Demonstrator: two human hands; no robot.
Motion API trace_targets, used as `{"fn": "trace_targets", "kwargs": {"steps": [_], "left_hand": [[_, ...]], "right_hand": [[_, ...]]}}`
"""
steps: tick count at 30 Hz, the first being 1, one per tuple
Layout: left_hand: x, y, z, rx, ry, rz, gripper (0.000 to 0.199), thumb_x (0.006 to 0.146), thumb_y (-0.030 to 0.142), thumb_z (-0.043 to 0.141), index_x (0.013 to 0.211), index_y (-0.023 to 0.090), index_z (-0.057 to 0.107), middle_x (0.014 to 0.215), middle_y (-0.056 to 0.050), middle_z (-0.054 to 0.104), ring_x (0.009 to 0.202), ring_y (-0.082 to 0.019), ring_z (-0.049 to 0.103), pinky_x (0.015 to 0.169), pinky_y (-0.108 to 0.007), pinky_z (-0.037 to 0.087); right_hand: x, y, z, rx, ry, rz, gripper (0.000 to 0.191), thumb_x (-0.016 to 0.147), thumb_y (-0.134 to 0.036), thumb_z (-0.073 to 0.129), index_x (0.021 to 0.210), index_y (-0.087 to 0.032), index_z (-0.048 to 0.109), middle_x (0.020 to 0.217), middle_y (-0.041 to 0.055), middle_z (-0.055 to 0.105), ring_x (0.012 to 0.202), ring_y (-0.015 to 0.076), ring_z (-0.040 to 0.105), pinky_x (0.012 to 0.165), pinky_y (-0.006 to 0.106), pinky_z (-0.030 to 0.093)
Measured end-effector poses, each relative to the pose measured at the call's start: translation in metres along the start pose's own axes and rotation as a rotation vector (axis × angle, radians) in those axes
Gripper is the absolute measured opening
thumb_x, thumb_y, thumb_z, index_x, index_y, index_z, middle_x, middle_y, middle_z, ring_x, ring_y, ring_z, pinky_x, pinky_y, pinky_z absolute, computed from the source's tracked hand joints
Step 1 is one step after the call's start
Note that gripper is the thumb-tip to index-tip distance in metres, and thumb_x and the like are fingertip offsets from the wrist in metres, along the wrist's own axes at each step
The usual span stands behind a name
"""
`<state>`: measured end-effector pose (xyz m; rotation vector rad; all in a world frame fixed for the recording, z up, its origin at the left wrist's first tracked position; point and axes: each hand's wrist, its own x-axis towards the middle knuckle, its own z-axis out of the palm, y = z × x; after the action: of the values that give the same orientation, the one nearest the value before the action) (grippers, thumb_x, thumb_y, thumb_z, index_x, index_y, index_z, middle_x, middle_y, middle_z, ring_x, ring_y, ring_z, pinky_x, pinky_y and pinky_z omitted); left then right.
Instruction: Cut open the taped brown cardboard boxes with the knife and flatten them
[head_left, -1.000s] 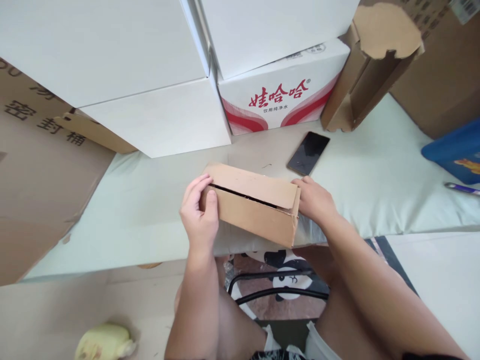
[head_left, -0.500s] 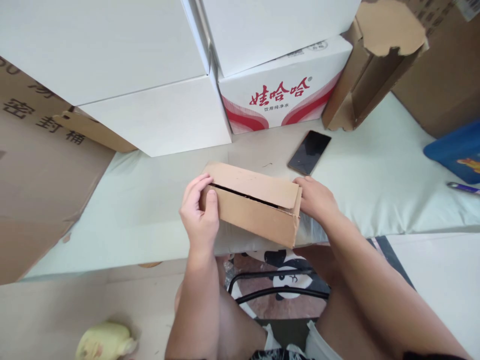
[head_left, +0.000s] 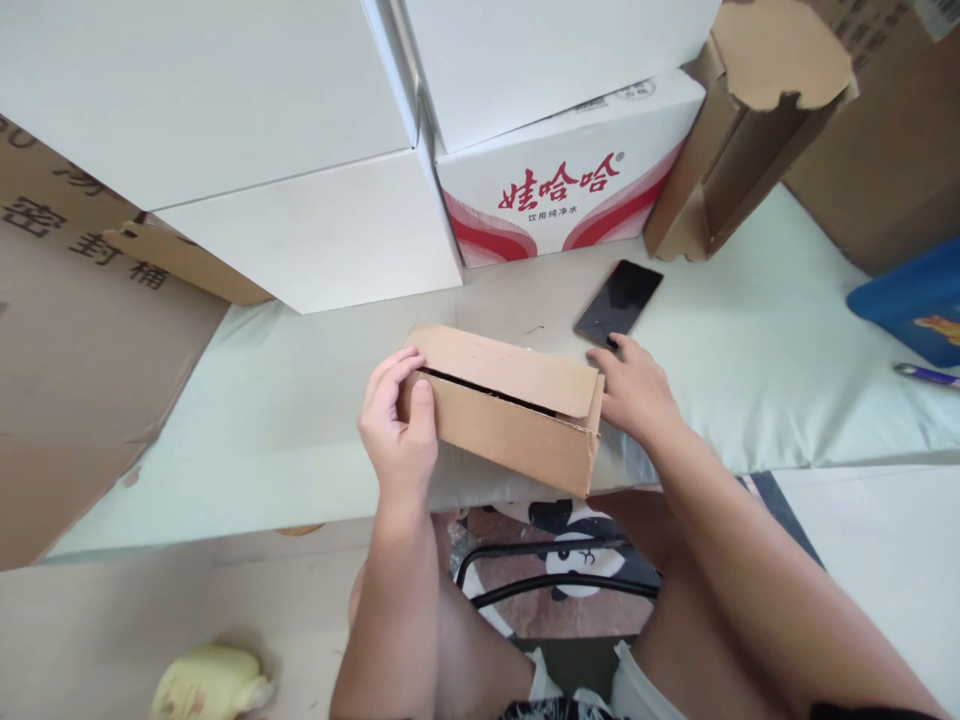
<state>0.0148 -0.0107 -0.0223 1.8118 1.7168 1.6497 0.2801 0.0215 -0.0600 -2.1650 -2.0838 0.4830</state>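
"Black bars [head_left: 517,550], low down btwn your knees. How many?"

"2, curved, w/ a panda print [head_left: 581,562] showing btwn & around them. Also 1 yellow bottle [head_left: 206,683], lying on the floor [head_left: 90,620] to your L."

"Your hands?"

"2 in view. Left hand [head_left: 397,425] is clamped on the L end of 1 small brown box [head_left: 502,420], thumb on its near side, fingers over the end. Right hand [head_left: 637,390] is right by the other end: 2 fingertips parted, rest hidden, so can't tell if it grips."

"Where's the box exactly?"

"Near edge of the pale green cover [head_left: 285,430], angled, R end closer to you. Thin dark gap along its lid."

"Past that?"

"1 phone [head_left: 621,300], dark screen up, at your R fingertips; can't tell if they touch. Off R, 1 pen [head_left: 926,376] & 1 blue item [head_left: 915,310], both cut off."

"Far side?"

"4 white boxes [head_left: 225,90], 2 stacks of 2; 1 has red print. Next to it, 1 open tall carton [head_left: 780,60]. Plus 2 big brown cartons [head_left: 97,340], 1 each side."
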Motion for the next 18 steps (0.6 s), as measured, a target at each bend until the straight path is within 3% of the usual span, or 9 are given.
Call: {"fn": "trace_targets", "kwargs": {"steps": [9,18], "left_hand": [[-0.0002,0.0008,0.0013,0.012,0.002,-0.014,0.016,0.094,0.023,0.06,0.102,0.02,0.074,0.117,-0.009,0.075,0.115,-0.022,0.07,0.107,-0.04,0.052],[0.0002,0.0025,0.0022,0.013,0.01,-0.016,0.016,0.093,0.023,0.059,0.1,0.019,0.073,0.115,-0.008,0.075,0.114,-0.021,0.069,0.107,-0.04,0.052]], "right_hand": [[0.0006,0.0008,-0.0033,-0.016,0.026,-0.003,0.05,0.093,-0.033,0.05,0.135,-0.01,0.066,0.159,0.022,0.047,0.142,0.0403,0.052,0.116,0.051,0.045],[0.0028,0.0028,-0.0026,-0.008,0.019,0.026,0.054,0.093,-0.035,0.052,0.14,-0.011,0.063,0.164,0.023,0.041,0.145,0.0421,0.048,0.116,0.054,0.044]]}}
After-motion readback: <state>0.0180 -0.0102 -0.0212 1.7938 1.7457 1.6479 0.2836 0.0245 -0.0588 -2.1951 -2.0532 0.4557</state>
